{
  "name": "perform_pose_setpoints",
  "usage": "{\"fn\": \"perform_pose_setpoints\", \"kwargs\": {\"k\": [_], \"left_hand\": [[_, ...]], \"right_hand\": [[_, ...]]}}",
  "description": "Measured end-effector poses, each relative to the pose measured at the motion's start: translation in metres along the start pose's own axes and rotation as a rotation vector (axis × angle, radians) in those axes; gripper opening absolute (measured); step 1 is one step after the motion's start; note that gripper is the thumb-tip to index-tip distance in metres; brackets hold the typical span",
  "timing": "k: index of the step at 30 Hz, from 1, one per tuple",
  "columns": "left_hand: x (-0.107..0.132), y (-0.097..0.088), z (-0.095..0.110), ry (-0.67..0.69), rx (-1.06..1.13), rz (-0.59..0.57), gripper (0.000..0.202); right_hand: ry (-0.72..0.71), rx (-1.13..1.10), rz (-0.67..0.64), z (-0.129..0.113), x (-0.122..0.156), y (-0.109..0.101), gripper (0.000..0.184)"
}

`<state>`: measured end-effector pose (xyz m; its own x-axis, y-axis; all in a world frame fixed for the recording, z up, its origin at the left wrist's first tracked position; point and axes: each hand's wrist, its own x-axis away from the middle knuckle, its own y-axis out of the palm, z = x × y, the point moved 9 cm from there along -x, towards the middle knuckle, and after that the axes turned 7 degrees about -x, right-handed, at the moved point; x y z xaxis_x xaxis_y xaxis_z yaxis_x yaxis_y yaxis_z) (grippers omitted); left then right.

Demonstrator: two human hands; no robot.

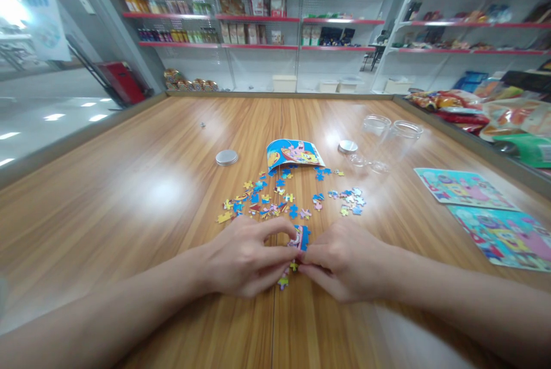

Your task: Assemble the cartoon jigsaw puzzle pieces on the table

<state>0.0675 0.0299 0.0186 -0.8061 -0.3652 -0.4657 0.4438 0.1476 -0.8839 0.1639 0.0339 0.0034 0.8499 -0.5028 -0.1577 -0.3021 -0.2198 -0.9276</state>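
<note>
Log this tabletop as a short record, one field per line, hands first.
left hand: fingers at a small puzzle section
right hand: fingertips at the same section
loose pieces: scattered, mostly beyond the hands
picture sheet: curved, behind most pieces
jars: two, clear, right of the sheet
lids: two, silver; one left of the sheet, one beside the jars
flat pictures: two, on the right

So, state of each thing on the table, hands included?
Joined pieces: part-built, partly hidden
Left hand: curled, at joined pieces
Right hand: curled, at joined pieces
Loose pieces: scattered
Card: bowed
Left jar: upright, open
Right jar: upright, open
Left lid: off, flat
Right lid: off
Near sheet: flat
Far sheet: flat
Speck: too small to tell
</note>
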Motion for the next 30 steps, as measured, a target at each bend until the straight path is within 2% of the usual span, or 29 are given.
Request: {"fn": "perform_pose_setpoints", "kwargs": {"k": [9, 15, 21, 30], "left_hand": [[0.002, 0.006, -0.008, -0.047, 0.027, -0.044, 0.015], [0.001, 0.002, -0.013, -0.092, 0.096, -0.003, 0.019], [0.003, 0.007, -0.003, 0.036, 0.076, -0.06, 0.028], [0.004, 0.004, -0.009, 0.011, 0.148, -0.014, 0.028]], "right_hand": [[-0.024, -0.021, -0.012, 0.0, -0.001, 0.002, 0.024], [-0.053, 0.002, -0.047, -0.003, -0.002, 0.002, 0.02], [-0.052, -0.019, -0.082, -0.003, -0.002, 0.003, 0.022], [-0.065, -0.013, -0.068, -0.006, -0.002, 0.0, 0.021]]}}
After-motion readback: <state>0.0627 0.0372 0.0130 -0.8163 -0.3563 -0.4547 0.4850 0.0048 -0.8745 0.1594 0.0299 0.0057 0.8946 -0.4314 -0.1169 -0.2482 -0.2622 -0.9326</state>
